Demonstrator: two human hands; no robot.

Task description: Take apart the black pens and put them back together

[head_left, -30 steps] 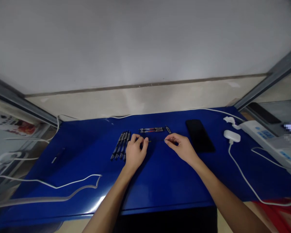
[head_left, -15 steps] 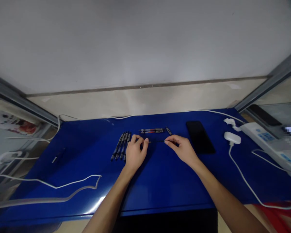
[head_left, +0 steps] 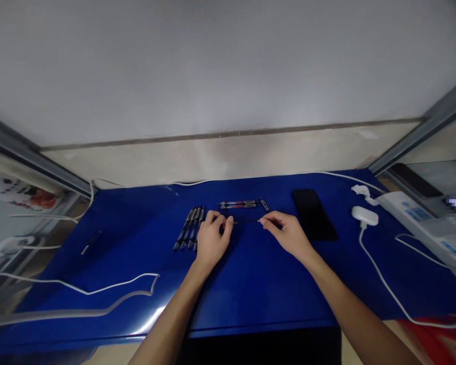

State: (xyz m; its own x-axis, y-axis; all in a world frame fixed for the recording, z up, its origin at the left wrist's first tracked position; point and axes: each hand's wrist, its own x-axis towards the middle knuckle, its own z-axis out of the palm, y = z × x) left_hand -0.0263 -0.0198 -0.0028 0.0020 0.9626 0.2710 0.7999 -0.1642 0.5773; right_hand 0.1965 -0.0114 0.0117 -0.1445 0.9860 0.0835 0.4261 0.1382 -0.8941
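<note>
A thin dark rod (head_left: 248, 221) was held level above the blue table (head_left: 266, 289), pinched at its left end by the left hand (head_left: 212, 238) and at its right end by the right hand (head_left: 288, 235). Two pens (head_left: 238, 204) were laid beyond it; a dark phone (head_left: 314, 214) was placed right.

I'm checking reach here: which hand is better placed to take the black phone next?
Right, most likely: the right hand is nearer the phone, while the left hand is by the row of pens.
</note>
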